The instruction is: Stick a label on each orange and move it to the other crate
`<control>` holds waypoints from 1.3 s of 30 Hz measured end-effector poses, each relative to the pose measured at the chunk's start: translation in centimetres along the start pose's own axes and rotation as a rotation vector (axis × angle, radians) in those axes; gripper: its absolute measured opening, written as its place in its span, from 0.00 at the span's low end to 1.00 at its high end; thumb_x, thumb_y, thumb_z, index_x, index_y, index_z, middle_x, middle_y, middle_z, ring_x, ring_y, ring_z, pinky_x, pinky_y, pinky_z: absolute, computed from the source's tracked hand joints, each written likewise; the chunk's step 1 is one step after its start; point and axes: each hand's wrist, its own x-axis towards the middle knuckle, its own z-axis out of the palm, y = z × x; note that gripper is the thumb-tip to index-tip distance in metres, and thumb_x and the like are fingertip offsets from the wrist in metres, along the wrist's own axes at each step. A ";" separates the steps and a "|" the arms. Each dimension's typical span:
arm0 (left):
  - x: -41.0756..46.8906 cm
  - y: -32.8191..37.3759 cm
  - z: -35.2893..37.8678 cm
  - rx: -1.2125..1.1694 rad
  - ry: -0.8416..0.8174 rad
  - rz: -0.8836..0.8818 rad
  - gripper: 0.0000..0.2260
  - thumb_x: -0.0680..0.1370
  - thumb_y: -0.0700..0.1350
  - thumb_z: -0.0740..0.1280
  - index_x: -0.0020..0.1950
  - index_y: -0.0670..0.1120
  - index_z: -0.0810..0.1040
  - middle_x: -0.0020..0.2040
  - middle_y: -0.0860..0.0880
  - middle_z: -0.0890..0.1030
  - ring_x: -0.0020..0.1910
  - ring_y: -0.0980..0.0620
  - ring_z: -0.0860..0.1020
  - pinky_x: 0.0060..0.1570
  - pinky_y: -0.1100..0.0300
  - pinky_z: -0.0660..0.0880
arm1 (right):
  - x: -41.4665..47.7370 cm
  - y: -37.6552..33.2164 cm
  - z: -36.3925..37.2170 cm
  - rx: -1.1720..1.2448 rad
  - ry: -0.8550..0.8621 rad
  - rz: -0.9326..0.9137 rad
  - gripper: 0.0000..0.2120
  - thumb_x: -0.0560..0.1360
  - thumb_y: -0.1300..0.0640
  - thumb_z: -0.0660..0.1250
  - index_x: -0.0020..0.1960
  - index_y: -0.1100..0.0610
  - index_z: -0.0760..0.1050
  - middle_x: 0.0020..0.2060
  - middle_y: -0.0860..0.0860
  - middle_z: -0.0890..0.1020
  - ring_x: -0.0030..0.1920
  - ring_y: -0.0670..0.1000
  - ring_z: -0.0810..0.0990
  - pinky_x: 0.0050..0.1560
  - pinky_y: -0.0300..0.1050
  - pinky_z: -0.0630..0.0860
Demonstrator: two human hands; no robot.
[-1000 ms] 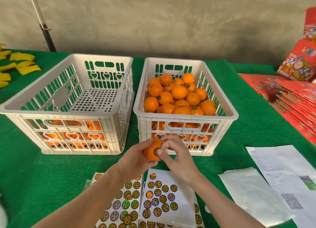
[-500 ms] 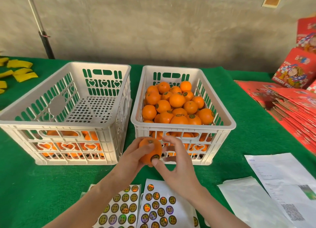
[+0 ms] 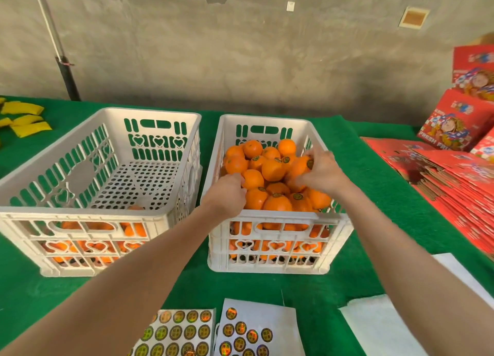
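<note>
My right hand (image 3: 320,175) curls round a labelled orange (image 3: 298,168) atop the full crate (image 3: 278,216); my left hand (image 3: 227,194) touches the pile (image 3: 272,170), grip unclear. Likely firm, light, prone to roll: cup its sides.

R hand (image 3: 320,175) fingers curl round a round orange fruit w/ dark label (image 3: 299,168) atop the pile in the right-side white slotted plastic crate (image 3: 280,217). L hand (image 3: 227,195) sits knuckles-up at the pile's near-left edge, grip unclear. Left-side white slotted plastic crate (image 3: 80,217) has a few oranges (image 3: 61,247) at its near end. White sheets of round shiny stickers (image 3: 184,329) lie on the green felt tabletop (image 3: 369,248), nr the front edge. Red printed cartons (image 3: 454,174) stacked far right.
</note>
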 end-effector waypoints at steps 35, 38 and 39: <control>-14.8 -8.8 10.5 -0.293 -0.110 -0.444 0.12 0.77 0.37 0.64 0.59 0.43 0.78 0.51 0.50 0.81 0.45 0.57 0.76 0.42 0.73 0.67 | -13.2 5.9 19.7 -0.225 -0.652 -0.153 0.14 0.76 0.52 0.65 0.56 0.59 0.78 0.56 0.55 0.78 0.59 0.55 0.73 0.61 0.49 0.70; -14.7 -9.0 11.1 -0.283 -0.168 -0.479 0.12 0.76 0.37 0.65 0.59 0.44 0.78 0.46 0.53 0.80 0.43 0.58 0.77 0.44 0.70 0.70 | -13.5 5.7 19.4 -0.329 -0.726 -0.179 0.18 0.72 0.47 0.69 0.55 0.58 0.79 0.54 0.56 0.75 0.58 0.56 0.70 0.60 0.51 0.68; -14.6 -9.1 11.1 -0.298 -0.166 -0.494 0.12 0.76 0.37 0.66 0.59 0.44 0.78 0.45 0.53 0.80 0.44 0.57 0.78 0.44 0.69 0.71 | -13.6 5.7 19.4 -0.324 -0.720 -0.183 0.16 0.72 0.49 0.69 0.54 0.58 0.79 0.52 0.54 0.74 0.58 0.56 0.70 0.60 0.51 0.68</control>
